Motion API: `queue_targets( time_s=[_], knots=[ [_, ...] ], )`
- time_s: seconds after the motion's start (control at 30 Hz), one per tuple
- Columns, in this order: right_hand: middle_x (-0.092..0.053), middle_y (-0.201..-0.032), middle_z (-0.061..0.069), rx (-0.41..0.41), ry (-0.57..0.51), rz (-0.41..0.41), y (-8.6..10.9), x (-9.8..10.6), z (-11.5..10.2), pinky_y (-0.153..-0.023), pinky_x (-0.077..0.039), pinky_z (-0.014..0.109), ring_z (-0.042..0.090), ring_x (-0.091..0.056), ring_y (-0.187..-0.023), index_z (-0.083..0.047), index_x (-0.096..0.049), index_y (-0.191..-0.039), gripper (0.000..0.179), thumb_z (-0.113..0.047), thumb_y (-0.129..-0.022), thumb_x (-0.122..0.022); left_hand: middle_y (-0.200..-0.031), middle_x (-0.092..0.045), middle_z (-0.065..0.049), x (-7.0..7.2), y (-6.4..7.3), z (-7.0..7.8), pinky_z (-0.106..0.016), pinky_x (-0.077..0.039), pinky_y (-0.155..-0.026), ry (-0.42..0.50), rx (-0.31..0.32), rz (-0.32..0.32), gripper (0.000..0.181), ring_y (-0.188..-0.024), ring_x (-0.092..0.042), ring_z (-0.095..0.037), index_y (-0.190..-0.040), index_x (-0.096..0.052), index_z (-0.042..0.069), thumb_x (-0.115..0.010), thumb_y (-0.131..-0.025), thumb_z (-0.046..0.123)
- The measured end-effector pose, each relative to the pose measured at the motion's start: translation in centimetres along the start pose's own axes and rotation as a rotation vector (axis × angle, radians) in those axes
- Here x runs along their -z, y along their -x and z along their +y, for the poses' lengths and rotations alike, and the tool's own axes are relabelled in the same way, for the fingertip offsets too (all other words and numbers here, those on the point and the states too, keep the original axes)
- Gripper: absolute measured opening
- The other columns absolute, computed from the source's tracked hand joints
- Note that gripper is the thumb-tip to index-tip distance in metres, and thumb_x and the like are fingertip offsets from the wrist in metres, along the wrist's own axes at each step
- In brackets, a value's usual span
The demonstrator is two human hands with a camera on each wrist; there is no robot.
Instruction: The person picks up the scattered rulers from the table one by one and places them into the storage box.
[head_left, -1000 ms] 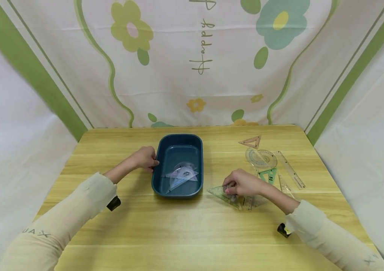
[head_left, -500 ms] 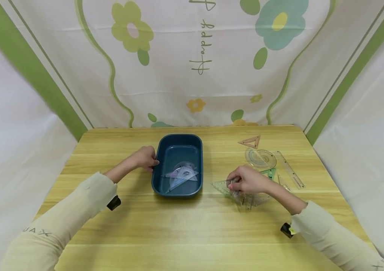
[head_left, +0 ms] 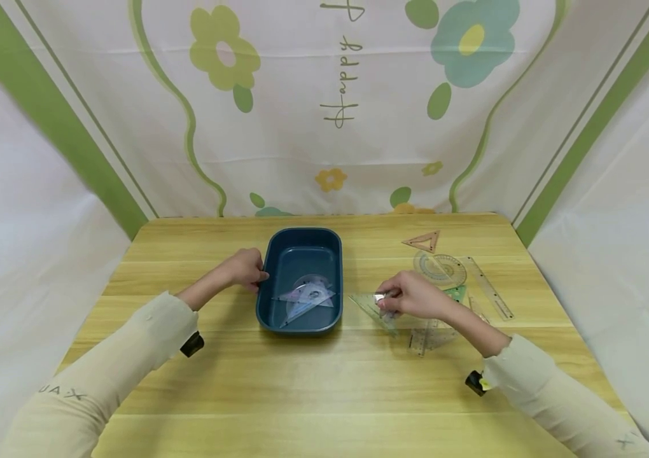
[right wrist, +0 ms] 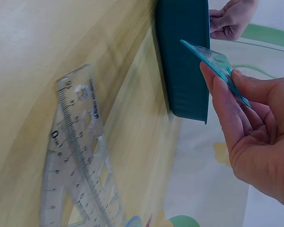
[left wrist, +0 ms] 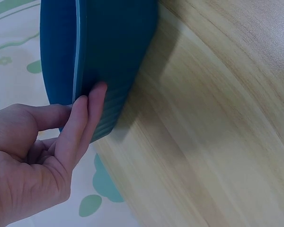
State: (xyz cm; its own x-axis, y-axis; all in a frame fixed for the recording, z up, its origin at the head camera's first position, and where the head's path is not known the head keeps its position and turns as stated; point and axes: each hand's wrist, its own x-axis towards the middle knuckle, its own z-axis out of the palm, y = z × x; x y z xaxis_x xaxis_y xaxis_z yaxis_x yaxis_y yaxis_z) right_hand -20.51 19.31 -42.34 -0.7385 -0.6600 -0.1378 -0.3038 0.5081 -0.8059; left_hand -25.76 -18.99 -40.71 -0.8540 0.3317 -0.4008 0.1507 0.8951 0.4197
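Note:
My left hand [head_left: 247, 267] grips the left rim of a dark blue plastic bin [head_left: 301, 256]; in the left wrist view the thumb is at the inner side and fingers lie along the outer wall [left wrist: 116, 42]. Inside the bin lie clear drawing pieces, a protractor and a set square [head_left: 320, 296] among them. My right hand [head_left: 416, 298] pinches a green-tinted clear set square [right wrist: 210, 59] between thumb and fingers, to the right of the bin and raised over the table. Below that hand lie a clear ruler [right wrist: 80, 127] and a clear triangular piece [right wrist: 54, 182].
Farther right on the wooden table [head_left: 301, 394] are an orange set square [head_left: 434, 244], overlapping round protractors [head_left: 449, 270], a long clear ruler [head_left: 490, 289] and a green set square [head_left: 459, 293], partly hidden by the right wrist. A flowered cloth [head_left: 279, 140] hangs behind the table.
My right hand has drawn the green-tinted set square up from the pile and slightly left, uncovering the clear ruler below. My left hand keeps its hold on the bin.

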Motion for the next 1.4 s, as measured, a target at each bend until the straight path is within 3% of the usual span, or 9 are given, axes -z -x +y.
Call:
queue_targets(
  time_s=[0.3,0.53,0.67,0.8,0.9,1.07,1.23,1.4],
  knots=[
    [-0.077,-0.09,0.012,0.025,0.01,0.034,-1.5,-0.3,-0.7,-0.063,-0.06,0.025,0.013,-0.073,-0.072,0.013,-0.065,-0.118,0.03,-0.007,-0.096,-0.064,-0.051,-0.056,-0.001,0.0,0.0,0.0,-0.019,-0.049,-0.053,-0.002,0.01,-0.002,0.045,-0.057,-0.069,-0.02,-0.054,-0.053,0.01,-0.062,-0.098,0.011],
    [-0.076,-0.097,0.018,0.038,0.004,0.038,-3.0,-0.7,-1.1,-0.066,-0.061,0.037,0.014,-0.073,-0.071,0.015,-0.063,-0.12,0.031,-0.004,-0.096,-0.063,-0.05,-0.052,0.002,0.0,0.1,0.0,-0.018,-0.048,-0.053,-0.003,0.011,-0.005,0.047,-0.055,-0.067,-0.019,-0.052,-0.051,0.011,-0.062,-0.098,0.011],
    [-0.076,-0.095,0.018,0.051,-0.01,0.041,-3.9,-0.8,-1.5,-0.067,-0.061,0.041,0.014,-0.073,-0.069,0.01,-0.068,-0.114,0.024,-0.003,-0.095,-0.063,-0.049,-0.05,0.002,0.0,0.2,0.0,-0.018,-0.048,-0.053,-0.008,0.006,-0.009,0.048,-0.053,-0.066,-0.017,-0.051,-0.049,0.012,-0.062,-0.098,0.012],
    [-0.076,-0.089,0.015,0.063,-0.006,0.04,-4.7,-0.9,-2.0,-0.067,-0.061,0.046,0.014,-0.073,-0.068,0.005,-0.072,-0.108,0.018,-0.005,-0.095,-0.064,-0.049,-0.053,0.001,0.0,0.1,0.1,-0.018,-0.048,-0.053,-0.006,0.003,-0.007,0.049,-0.054,-0.067,-0.018,-0.051,-0.048,0.012,-0.063,-0.097,0.012],
    [-0.076,-0.091,0.016,0.067,-0.003,0.037,-5.3,-0.9,-2.4,-0.068,-0.061,0.047,0.016,-0.073,-0.07,0.006,-0.071,-0.112,0.021,-0.005,-0.096,-0.064,-0.05,-0.056,-0.001,0.0,0.1,0.1,-0.018,-0.049,-0.054,0.002,0.004,-0.002,0.048,-0.057,-0.07,-0.021,-0.051,-0.049,0.012,-0.063,-0.097,0.011],
    [-0.076,-0.092,0.017,0.087,0.071,0.042,-6.4,-0.9,-3.2,-0.066,-0.061,0.04,0.02,-0.073,-0.071,0.006,-0.069,-0.118,0.025,-0.007,-0.096,-0.065,-0.05,-0.053,0.0,0.0,0.0,0.1,-0.019,-0.049,-0.055,-0.005,0.011,-0.005,0.049,-0.059,-0.07,-0.022,-0.051,-0.048,0.013,-0.062,-0.098,0.011],
    [-0.073,-0.076,0.008,0.108,0.17,0.052,-7.6,-0.8,-4.1,-0.059,-0.057,0.028,0.022,-0.071,-0.065,-0.001,-0.068,-0.115,0.021,-0.009,-0.095,-0.067,-0.05,-0.053,0.001,0.0,0.0,0.0,-0.019,-0.05,-0.055,-0.011,0.014,-0.002,0.048,-0.062,-0.072,-0.025,-0.052,-0.049,0.012,-0.062,-0.098,0.011],
    [-0.067,-0.069,0.002,0.151,0.236,0.049,-8.8,-0.8,-4.7,-0.061,-0.055,0.025,0.015,-0.068,-0.064,-0.004,-0.06,-0.109,0.02,-0.009,-0.093,-0.07,-0.05,-0.054,0.0,0.0,0.0,0.1,-0.019,-0.051,-0.055,0.01,0.015,-0.005,0.047,-0.065,-0.073,-0.027,-0.052,-0.05,0.011,-0.062,-0.098,0.011]
  ],
)
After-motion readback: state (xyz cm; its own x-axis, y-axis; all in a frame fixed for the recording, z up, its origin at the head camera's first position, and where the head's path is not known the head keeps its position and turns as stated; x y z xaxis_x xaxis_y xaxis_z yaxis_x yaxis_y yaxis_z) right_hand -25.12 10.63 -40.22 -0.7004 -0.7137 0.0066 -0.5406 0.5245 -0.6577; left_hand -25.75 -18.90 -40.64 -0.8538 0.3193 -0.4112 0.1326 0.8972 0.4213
